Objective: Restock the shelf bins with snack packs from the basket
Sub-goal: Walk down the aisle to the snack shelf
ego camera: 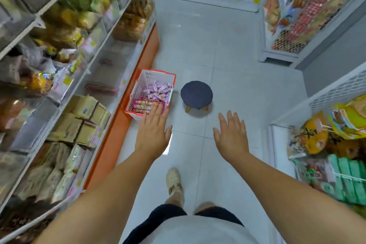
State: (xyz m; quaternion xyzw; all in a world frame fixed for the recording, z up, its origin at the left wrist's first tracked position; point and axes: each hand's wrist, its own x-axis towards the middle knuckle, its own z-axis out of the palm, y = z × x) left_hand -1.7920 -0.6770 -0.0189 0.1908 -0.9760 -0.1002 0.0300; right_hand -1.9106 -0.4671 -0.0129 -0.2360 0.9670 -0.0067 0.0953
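White plastic basket with red rim (159, 72): on grey tiled floor (237, 65), against orange shelf base (152, 45); holds pink and purple snack packs (156, 93).
Left hand (153, 134): released, fingers straight, over basket's near edge; contact unclear.
Right hand (230, 134): released, fingers spread, grasping nothing, over floor.
Round navy stool (196, 93): just right of basket.
Clear plastic shelf bins (116, 55): left, above basket.
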